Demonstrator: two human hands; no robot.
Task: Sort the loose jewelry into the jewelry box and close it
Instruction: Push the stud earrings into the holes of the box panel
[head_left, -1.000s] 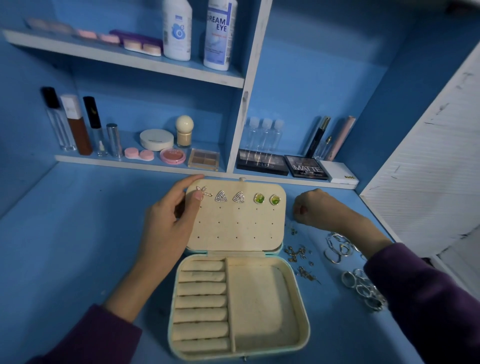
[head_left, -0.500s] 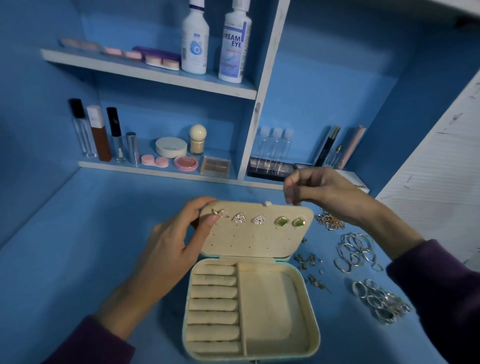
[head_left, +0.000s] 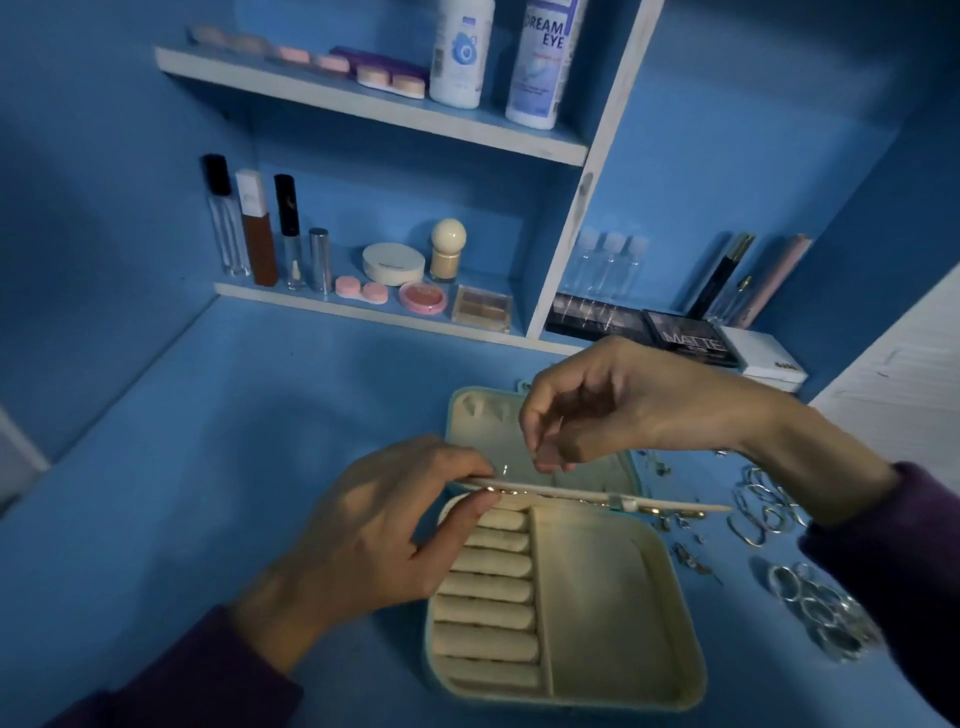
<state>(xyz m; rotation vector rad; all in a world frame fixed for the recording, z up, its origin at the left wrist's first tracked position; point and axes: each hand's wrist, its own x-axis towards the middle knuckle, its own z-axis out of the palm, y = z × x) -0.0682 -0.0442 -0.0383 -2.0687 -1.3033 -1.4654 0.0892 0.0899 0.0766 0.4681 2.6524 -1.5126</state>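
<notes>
Edge-on beige earring panel (head_left: 597, 496) hides its studs. Right hand (head_left: 639, 410) covers part of cream box lid (head_left: 483, 431); whether its fingertips (head_left: 549, 460) pinch anything is too small to tell. White plastic bottles (head_left: 460, 52) cut off at top. Silver rings (head_left: 823, 610) blurred.

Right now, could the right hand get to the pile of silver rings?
Probably yes: the silver rings lie uncovered beside the right forearm, so the right hand only needs to pull back from the box.
</notes>
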